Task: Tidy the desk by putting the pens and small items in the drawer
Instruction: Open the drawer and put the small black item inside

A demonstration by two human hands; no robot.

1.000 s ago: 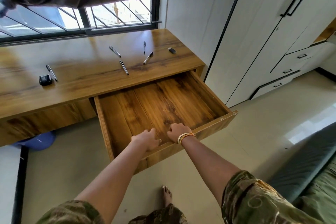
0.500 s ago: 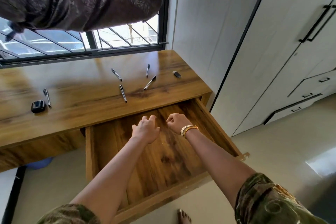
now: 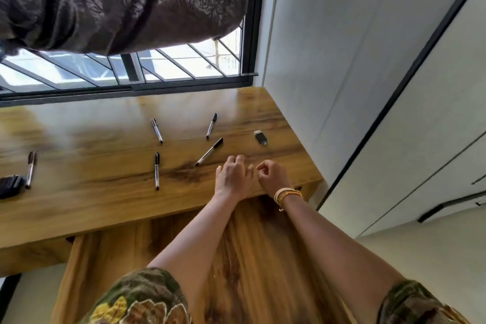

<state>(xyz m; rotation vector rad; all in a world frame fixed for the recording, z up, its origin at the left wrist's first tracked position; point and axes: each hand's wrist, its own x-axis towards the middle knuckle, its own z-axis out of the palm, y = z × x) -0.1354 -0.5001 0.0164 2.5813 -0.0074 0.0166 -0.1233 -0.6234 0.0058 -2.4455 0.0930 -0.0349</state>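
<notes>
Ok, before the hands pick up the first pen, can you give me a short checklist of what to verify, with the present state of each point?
1. Drawer open to receive things: ok, pulled out below the desk.
2. Left hand free: ok, fingers loosely curled, holding nothing.
3. Right hand free: ok, loosely curled, holding nothing that shows.
4. Nearest pen unobstructed: ok, it lies alone just ahead of the left hand.
5. Other items in view: ok, four more pens, a flash drive and a black object at the left edge.
6. Drawer space under the arms: cannot tell, partly hidden.
</notes>
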